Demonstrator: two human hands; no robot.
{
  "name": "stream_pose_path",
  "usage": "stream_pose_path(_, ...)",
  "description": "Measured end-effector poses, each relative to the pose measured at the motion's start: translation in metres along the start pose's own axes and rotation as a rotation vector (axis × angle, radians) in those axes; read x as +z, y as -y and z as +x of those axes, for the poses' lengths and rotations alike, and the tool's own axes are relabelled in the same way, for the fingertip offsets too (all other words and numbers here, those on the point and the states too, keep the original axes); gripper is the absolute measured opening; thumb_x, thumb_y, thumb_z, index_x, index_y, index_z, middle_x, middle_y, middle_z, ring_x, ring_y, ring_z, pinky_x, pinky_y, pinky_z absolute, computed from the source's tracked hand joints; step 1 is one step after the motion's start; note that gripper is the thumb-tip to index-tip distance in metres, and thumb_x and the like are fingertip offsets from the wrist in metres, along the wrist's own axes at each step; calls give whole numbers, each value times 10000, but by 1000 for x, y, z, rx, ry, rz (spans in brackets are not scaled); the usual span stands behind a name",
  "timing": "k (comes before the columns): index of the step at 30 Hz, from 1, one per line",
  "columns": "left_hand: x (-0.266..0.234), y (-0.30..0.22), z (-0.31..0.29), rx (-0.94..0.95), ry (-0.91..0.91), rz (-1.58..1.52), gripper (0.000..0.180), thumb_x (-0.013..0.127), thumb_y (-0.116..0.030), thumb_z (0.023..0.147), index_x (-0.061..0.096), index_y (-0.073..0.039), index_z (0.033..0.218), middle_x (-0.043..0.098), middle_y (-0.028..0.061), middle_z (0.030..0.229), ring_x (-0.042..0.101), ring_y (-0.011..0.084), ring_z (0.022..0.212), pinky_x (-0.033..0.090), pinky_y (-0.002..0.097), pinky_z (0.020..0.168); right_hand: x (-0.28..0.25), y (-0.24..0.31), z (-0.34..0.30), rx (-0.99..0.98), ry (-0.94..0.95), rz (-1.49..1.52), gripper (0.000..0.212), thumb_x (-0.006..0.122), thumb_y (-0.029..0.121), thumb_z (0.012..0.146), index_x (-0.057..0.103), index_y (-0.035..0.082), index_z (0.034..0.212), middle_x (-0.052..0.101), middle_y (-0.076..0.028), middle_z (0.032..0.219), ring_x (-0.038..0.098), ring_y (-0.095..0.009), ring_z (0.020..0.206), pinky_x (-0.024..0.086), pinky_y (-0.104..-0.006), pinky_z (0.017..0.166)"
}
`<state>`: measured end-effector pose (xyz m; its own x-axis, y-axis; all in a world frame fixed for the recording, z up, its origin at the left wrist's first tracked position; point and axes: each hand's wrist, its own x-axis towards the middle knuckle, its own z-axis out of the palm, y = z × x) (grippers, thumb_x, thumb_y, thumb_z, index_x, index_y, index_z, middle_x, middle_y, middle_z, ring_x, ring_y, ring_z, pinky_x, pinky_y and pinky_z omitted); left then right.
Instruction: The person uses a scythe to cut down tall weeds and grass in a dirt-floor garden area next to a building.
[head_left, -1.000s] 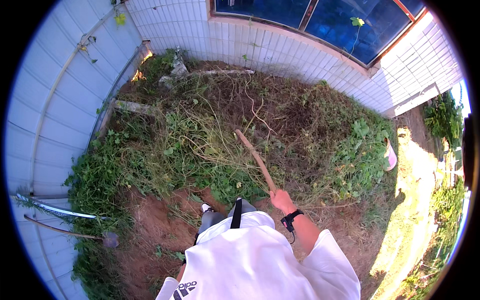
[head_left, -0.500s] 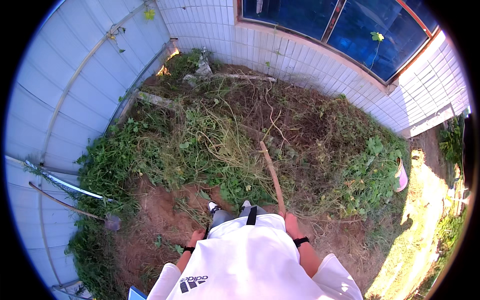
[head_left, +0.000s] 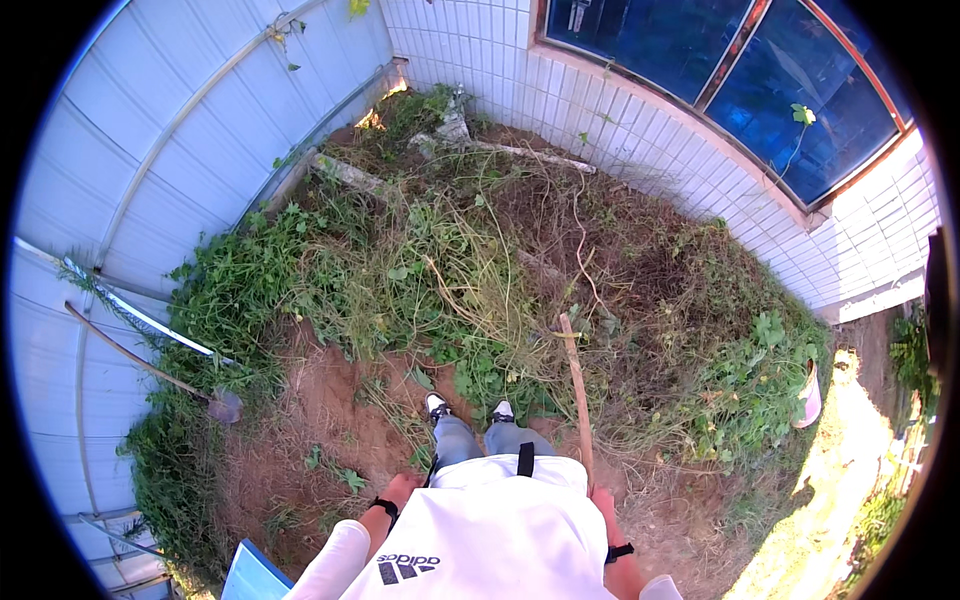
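When compared with one second earlier, shows the wooden stick [head_left: 576, 390] drawn back, hence reaching less far over tangled vines [head_left: 470, 275], with near end held in the right hand [head_left: 602, 502] beside the white shirt [head_left: 500, 530]; left hand [head_left: 403, 488] low, grip not discernible.

Outdoor yard [head_left: 335, 415]; tiled wall [head_left: 600, 120], window [head_left: 770, 80]; pale panelled fence [head_left: 170, 190]; tangled weeds [head_left: 450, 270].

Both arms [head_left: 376, 525] are lowered along the body. The left hand [head_left: 401, 489] is held low and out to the side, its fingers unclear; the right hand [head_left: 602, 502] is curled, the feet [head_left: 503, 411] slightly apart.
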<state>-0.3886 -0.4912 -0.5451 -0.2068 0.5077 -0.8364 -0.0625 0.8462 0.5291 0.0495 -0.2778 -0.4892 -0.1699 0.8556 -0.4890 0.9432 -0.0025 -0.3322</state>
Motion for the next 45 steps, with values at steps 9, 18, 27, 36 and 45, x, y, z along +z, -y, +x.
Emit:
stream_pose_path(9,10,-82,0,-83,-145,-483,146,543,-183,919,583,-43,913,543,-9,677,496,80,578,412,230,519,-84,84,102,-95,-165,0,447,541,341,903,608,-80,765,590,-306,693,605,-468,705,477,-517,629)
stream_pose_path(18,-8,10,-11,-71,-363,-704,181,504,-164,934,600,-13,903,590,25,710,535,118,577,436,253,517,-131,272,210,-217,-517,252,446,476,333,956,554,-67,775,586,-260,678,593,-435,683,434,-483,606)
stream_pose_path(27,-41,122,-15,-97,-274,-369,172,596,-157,727,676,-27,807,679,99,746,642,195,672,490,324,595,-25,356,193,-238,-324,65,379,448,324,960,504,-49,925,606,-304,783,591,-474,782,448,-538,661)
stream_pose_path(36,-174,132,52,-233,-233,-504,162,554,-165,806,652,-55,740,645,100,759,603,209,548,498,342,543,80,333,142,-155,280,-459,475,501,425,893,675,-9,809,662,-237,806,646,-395,852,513,-448,782)
stream_pose_path(45,-262,48,56,-10,-406,-843,200,441,-123,909,566,6,998,635,105,778,552,140,520,445,275,464,90,343,133,127,256,-107,529,511,420,902,652,-89,882,644,-296,859,643,-407,880,497,-442,801)
